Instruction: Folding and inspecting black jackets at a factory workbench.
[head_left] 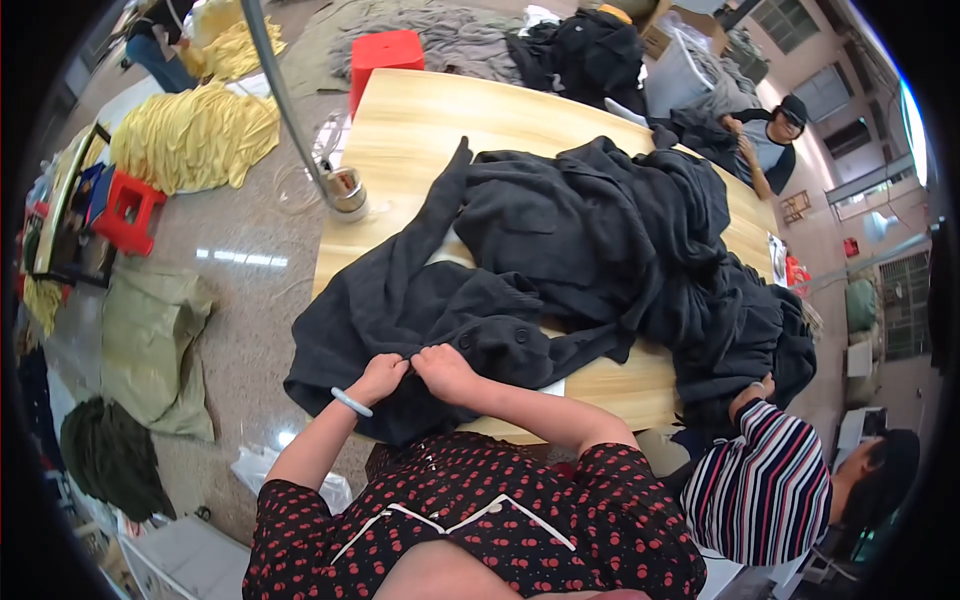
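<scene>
Hands side by side, left hand [378,378] and right hand [443,371] pinching dark garment [560,250] edge

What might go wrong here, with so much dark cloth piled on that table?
The dark garment pinched by the left hand and right hand hangs over the table edge, so it might slide off. It lies against the big pile, so pulling may drag other pieces along. A co-worker's hand grips the same heap, so the two could tug against each other.
</scene>
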